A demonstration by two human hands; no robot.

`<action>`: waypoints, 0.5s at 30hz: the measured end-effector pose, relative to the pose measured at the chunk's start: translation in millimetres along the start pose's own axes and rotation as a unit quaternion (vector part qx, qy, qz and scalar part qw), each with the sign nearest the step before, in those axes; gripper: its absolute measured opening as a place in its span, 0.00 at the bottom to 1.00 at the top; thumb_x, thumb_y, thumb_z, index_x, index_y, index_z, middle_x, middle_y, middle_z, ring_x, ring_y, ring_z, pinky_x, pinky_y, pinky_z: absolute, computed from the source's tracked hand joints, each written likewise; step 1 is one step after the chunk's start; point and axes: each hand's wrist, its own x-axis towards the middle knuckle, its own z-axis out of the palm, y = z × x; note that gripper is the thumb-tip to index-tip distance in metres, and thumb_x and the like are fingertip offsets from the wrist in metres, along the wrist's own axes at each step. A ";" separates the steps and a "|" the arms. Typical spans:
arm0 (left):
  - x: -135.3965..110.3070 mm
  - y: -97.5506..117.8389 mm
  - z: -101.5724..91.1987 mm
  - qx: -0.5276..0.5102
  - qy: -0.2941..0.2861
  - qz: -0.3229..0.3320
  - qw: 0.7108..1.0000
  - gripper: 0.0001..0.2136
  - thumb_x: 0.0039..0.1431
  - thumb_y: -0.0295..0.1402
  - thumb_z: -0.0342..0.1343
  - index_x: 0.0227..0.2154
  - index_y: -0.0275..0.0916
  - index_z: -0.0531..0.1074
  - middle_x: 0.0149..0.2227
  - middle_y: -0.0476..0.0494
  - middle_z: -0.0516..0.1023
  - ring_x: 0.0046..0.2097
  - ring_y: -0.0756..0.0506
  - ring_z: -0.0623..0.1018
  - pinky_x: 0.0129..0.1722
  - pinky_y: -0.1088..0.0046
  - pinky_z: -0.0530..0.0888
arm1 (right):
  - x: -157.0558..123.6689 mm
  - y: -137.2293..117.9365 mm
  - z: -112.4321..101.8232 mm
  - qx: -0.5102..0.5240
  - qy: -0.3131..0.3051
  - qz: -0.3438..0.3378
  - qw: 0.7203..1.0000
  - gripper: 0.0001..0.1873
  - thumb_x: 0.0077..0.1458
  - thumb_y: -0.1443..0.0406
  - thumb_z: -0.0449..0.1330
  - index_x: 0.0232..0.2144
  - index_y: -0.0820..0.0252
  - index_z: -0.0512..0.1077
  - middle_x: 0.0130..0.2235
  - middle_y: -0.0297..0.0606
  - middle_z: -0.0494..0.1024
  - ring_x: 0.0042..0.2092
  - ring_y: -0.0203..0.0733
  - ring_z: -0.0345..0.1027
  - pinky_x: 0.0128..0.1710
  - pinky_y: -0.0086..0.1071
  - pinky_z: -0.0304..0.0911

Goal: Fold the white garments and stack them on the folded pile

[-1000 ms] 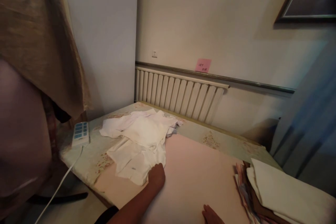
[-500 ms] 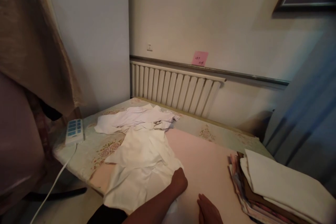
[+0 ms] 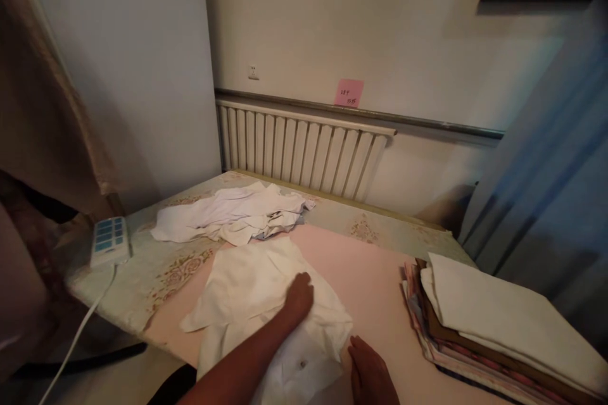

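Note:
A rumpled white garment (image 3: 247,278) lies spread over a pink sheet on the table, one pointed corner reaching left. Near its lower part a small dark round spot, like a button, shows. My left hand (image 3: 300,297) rests on the garment's right half with curled fingers closed on the cloth; its forearm crosses the lower part. Beside the garment's right edge is my right hand (image 3: 371,370), low in the view, its fingers fairly straight and close together, the tips at the cloth's edge. Whether they touch it I cannot tell.
More crumpled white clothes (image 3: 232,212) lie at the far left of the flowered table. A folded stack of cloth (image 3: 503,323) stands at right. A power strip (image 3: 109,240) with a white cord sits at the left edge. Behind are a radiator (image 3: 304,145) and blue curtain (image 3: 536,164).
The white garment has been drawn nearer and apart from the crumpled clothes, its right side spread toward my right hand. My left hand has moved farther up onto it. The view has shifted slightly.

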 end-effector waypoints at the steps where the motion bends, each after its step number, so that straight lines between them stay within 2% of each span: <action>1: 3.5 -14.9 -14.5 0.027 0.032 -0.015 0.999 0.12 0.62 0.26 0.42 0.45 0.36 0.68 0.50 0.37 0.69 0.52 0.43 0.67 0.54 0.63 0.62 | 0.0 -0.4 -0.1 0.002 -0.001 0.005 1.000 0.16 0.61 0.60 0.50 0.44 0.58 0.75 0.47 0.44 0.78 0.48 0.48 0.74 0.44 0.41 0.74; 4: 14.4 -60.2 -57.8 0.102 0.103 -0.058 0.988 0.12 0.61 0.25 0.41 0.44 0.34 0.67 0.49 0.34 0.69 0.53 0.40 0.66 0.52 0.62 0.61 | -0.3 -2.6 -0.5 0.008 -0.005 0.021 1.000 0.16 0.61 0.61 0.51 0.45 0.57 0.75 0.48 0.43 0.78 0.48 0.48 0.73 0.45 0.42 0.73; 7: 24.5 -100.9 -90.5 0.160 0.140 -0.096 0.972 0.14 0.62 0.26 0.39 0.45 0.33 0.65 0.51 0.30 0.67 0.54 0.37 0.65 0.50 0.59 0.62 | 0.4 -4.6 -2.4 0.014 0.002 0.030 0.999 0.16 0.61 0.61 0.51 0.45 0.58 0.75 0.47 0.43 0.78 0.47 0.48 0.74 0.45 0.41 0.73; 9: 30.4 -124.0 -103.8 0.189 0.145 -0.110 0.965 0.14 0.62 0.26 0.39 0.47 0.32 0.64 0.53 0.30 0.65 0.57 0.36 0.63 0.51 0.59 0.60 | 2.2 -5.3 -5.7 0.025 0.001 0.042 0.999 0.16 0.61 0.61 0.51 0.45 0.58 0.75 0.47 0.44 0.78 0.47 0.48 0.74 0.44 0.40 0.74; 11: 35.9 -143.4 -111.8 0.209 0.128 -0.121 0.962 0.13 0.62 0.28 0.41 0.46 0.33 0.65 0.51 0.31 0.69 0.55 0.36 0.65 0.51 0.57 0.60 | 4.6 -6.6 -10.3 0.043 0.000 0.069 0.997 0.16 0.61 0.60 0.52 0.45 0.58 0.74 0.46 0.44 0.79 0.46 0.48 0.75 0.43 0.39 0.74; 15: 47.6 -170.0 -122.0 0.230 0.077 -0.123 0.962 0.11 0.62 0.32 0.45 0.43 0.33 0.68 0.45 0.37 0.73 0.51 0.37 0.70 0.52 0.54 0.59 | 6.2 -19.0 -15.4 0.105 0.027 0.166 0.980 0.15 0.60 0.59 0.52 0.42 0.58 0.75 0.41 0.44 0.80 0.41 0.47 0.76 0.39 0.36 0.74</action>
